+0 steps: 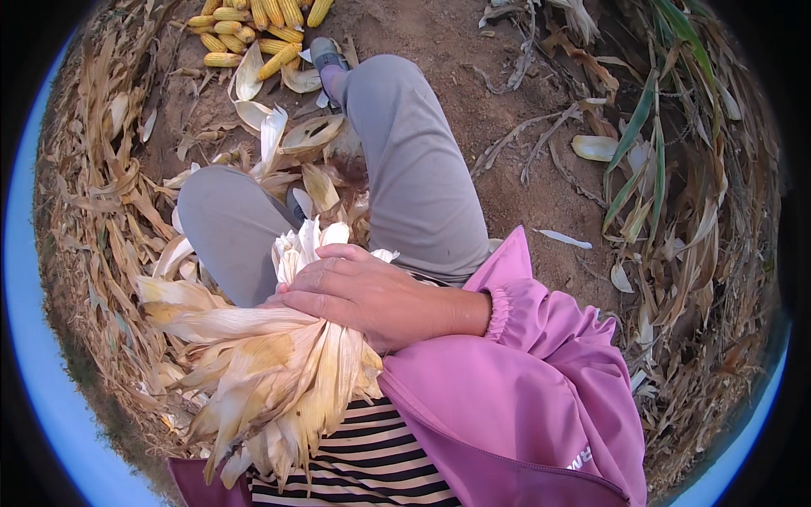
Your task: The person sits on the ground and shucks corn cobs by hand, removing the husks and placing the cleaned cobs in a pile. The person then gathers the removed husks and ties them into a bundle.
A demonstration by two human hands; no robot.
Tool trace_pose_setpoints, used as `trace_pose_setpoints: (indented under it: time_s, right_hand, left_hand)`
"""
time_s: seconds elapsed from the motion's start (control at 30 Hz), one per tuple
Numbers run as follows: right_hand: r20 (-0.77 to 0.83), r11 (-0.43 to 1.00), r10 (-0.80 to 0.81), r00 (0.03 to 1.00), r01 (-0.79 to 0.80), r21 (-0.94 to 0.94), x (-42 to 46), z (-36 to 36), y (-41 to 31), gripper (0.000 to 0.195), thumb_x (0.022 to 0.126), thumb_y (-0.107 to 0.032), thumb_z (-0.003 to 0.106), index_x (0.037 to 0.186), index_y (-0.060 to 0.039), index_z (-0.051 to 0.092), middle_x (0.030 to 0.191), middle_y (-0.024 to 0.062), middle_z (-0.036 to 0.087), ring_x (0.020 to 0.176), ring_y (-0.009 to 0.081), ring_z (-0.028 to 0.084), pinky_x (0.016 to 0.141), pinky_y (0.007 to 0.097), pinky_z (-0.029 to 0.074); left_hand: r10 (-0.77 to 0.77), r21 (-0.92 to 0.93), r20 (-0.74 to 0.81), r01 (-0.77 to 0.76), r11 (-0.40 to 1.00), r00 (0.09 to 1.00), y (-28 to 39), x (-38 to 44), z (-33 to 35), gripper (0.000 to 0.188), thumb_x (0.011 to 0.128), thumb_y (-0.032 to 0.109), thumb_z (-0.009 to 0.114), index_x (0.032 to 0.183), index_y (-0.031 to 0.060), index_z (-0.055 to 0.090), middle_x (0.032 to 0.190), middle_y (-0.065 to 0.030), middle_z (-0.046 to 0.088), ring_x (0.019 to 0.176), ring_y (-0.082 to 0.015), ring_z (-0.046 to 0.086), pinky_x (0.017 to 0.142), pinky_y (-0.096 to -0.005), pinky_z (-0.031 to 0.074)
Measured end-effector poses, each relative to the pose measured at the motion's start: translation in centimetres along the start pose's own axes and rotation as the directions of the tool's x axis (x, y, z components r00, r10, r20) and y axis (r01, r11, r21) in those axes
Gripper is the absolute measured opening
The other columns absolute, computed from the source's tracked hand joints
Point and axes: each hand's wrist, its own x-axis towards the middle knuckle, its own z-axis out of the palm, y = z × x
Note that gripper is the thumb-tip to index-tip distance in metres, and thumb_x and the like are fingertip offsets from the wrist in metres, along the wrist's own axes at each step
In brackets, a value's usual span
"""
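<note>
A thick bundle of dry corn husks (272,355) lies across my lap, its pale stub ends up by my knees and its loose tips fanned towards the lower left. My right hand (374,298) is closed over the bundle near the stub ends, coming out of a pink sleeve. Of my left hand, hardly anything can be told: it is hidden by the husks, and a bit of skin at the bundle's left edge may be a fingertip of either hand.
Husked yellow corn cobs (247,28) are piled on the soil beyond my feet. Loose husks (310,136) lie between and around my legs. Dry corn stalks (101,209) are heaped on the left, and more stalks with some green leaves (659,146) on the right.
</note>
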Motion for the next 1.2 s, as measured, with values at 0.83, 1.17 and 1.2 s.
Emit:
trace_pose_setpoints:
  time_s: [0.83, 1.17, 1.2]
  right_hand:
    - [0.177, 0.949, 0.315, 0.933, -0.312, -0.043, -0.4, 1.2, 3.8, 0.069, 0.076, -0.038, 0.069, 0.131, -0.0018, 0.047, 0.132, 0.0226, 0.046, 0.121, 0.0413, 0.043, 0.104, 0.0489, 0.029]
    - [0.247, 0.677, 0.63, 0.736, -0.677, 0.29, 4.2, -1.1, 4.1, 0.052, 0.081, -0.018, 0.072, 0.124, 0.004, 0.053, 0.111, 0.0084, 0.064, 0.099, 0.0153, 0.059, 0.088, 0.0292, 0.046]
    - [0.234, 0.667, 0.632, 0.739, -0.672, 0.321, 4.8, -0.8, 4.1, 0.051, 0.08, -0.017, 0.074, 0.123, 0.0031, 0.054, 0.109, 0.0078, 0.063, 0.098, 0.014, 0.059, 0.087, 0.0287, 0.047]
  left_hand:
    - [-0.166, -0.11, -0.269, 0.141, 0.984, 0.949, -1.3, 0.6, -1.1, 0.074, 0.07, 0.016, 0.083, 0.131, 0.0048, 0.043, 0.12, -0.007, 0.056, 0.112, -0.0171, 0.053, 0.1, -0.0341, 0.041]
    - [-0.339, -0.165, -0.463, 0.297, 0.941, 0.819, -1.2, 3.4, -2.4, 0.079, 0.066, 0.012, 0.087, 0.131, 0.0031, 0.044, 0.123, -0.0059, 0.056, 0.113, -0.0155, 0.054, 0.096, -0.0327, 0.046]
    - [-0.387, -0.218, -0.435, 0.322, 0.921, 0.813, -1.2, 3.7, -2.9, 0.079, 0.066, 0.012, 0.087, 0.131, 0.0032, 0.044, 0.123, -0.006, 0.056, 0.112, -0.0157, 0.055, 0.096, -0.0327, 0.047]
